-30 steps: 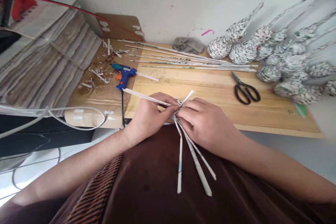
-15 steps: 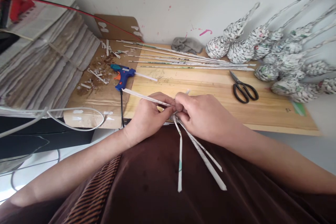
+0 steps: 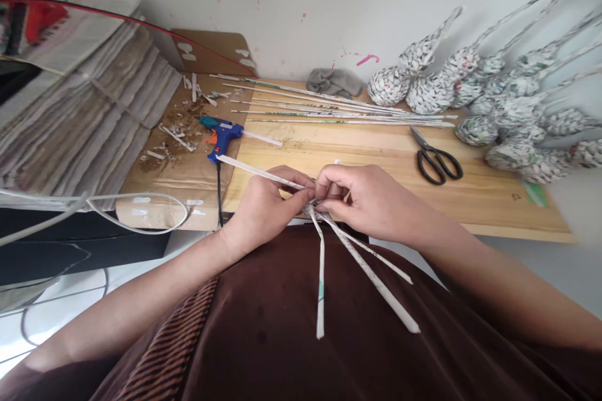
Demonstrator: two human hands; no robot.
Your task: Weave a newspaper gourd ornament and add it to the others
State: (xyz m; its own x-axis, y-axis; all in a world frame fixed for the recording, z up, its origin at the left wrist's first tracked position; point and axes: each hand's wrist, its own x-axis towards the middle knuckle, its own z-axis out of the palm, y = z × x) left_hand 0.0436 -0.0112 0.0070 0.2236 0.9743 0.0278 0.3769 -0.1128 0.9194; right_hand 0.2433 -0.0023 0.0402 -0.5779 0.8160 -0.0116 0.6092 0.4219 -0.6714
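1. Paper weave (image 3: 309, 208), small, of folded newsprint strips; located between the two hands, at the near edge of the table, largely covered by fingers.
2. Left hand (image 3: 275, 203): closed, thumb and fingers pinching the weave from its left side.
3. Right hand (image 3: 369, 200): fingers curled, thumb and fingertips closed on the weave's right side; which strip lies between them is hidden.
4. Long strip (image 3: 256, 170), pale: runs out over the left hand, its far end overlapping the glue gun's handle.
5. Three loose strips (image 3: 320, 288): hanging below the hands, toward the wearer, over a dark brown garment (image 3: 263, 332); one bent and green-marked, one broad, one thin.
6. Glue gun (image 3: 224, 138), blue with orange trigger: beyond and left of the left hand, pale stick protruding toward the right.
7. Paper rods (image 3: 426, 116), slender: lying crosswise beyond both hands.
8. Grey cloth (image 3: 333, 83), crumpled: behind the rods, against the wall.
9. Scissors (image 3: 435, 164), black-handled: beyond and right of the right hand, on bare wood.
10. Woven paper bulbs (image 3: 429, 94), several long-stemmed: clustered far right of the right hand.
11. Newspaper stack (image 3: 94, 103), tied: far left of the left hand, beside cardboard (image 3: 164, 183) strewn with paper scraps (image 3: 177, 136).
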